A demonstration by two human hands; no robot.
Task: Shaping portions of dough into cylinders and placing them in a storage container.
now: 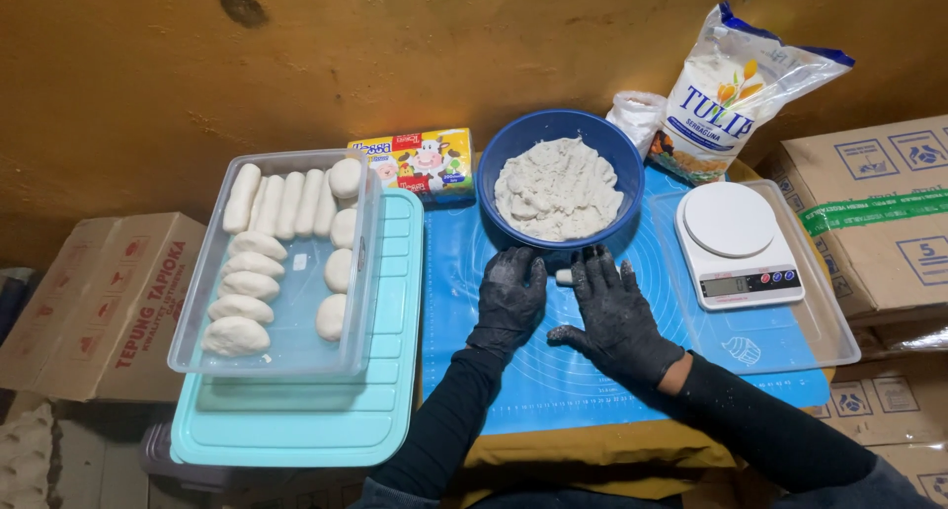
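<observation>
- A white flour bag (726,89) with blue trim and a flower picture leans against the wall at the far right, a small knotted white bag (635,117) just beside it.
- A yellow carton (415,163) with a cartoon cow lies flat behind the teal lid (296,420).
- Brown cardboard boxes stand at the left (94,302) and right (879,213), the right one banded with green tape.
- A blue bowl (513,149) on the blue mat (553,381) holds lumpy white dough.
- A clear tub (286,356) on the teal lid holds rows of shaped white dough pieces.
- A white kitchen scale (739,244) sits on a clear tray (834,336).
- The left hand (511,297) and right hand (614,316), both in floury black gloves, press flat on the surface, fingers spread, each grip loose.
- A small dough piece (564,276) lies between them, touching the right fingertips.
</observation>
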